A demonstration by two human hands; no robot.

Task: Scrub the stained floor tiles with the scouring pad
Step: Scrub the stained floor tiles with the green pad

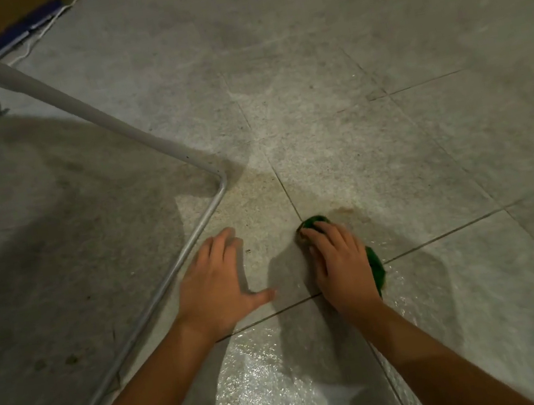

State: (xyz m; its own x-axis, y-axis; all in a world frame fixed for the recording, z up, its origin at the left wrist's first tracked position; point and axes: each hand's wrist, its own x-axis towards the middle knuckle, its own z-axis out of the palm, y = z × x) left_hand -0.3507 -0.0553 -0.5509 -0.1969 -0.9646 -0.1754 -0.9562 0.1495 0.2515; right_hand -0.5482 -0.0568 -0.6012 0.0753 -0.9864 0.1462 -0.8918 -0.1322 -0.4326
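One wet patch [260, 373]: glossy sheen on the floor tiles [425, 161] under the forearms; judged a slip risk for the bracing palm.
Metal frame [156, 309]: one bent tube, just beside the left hand [216, 279]; a wide stroke could knock it.
Brown stain [343, 212]: one, just beyond the pad; may smear rather than lift.
Scouring pad [377, 267]: one, green, on the tiles under the right hand [338, 261].
Right hand: one, fingers curled over the pad, pressing down.
Left hand: one, spread flat on tile, holding nothing.
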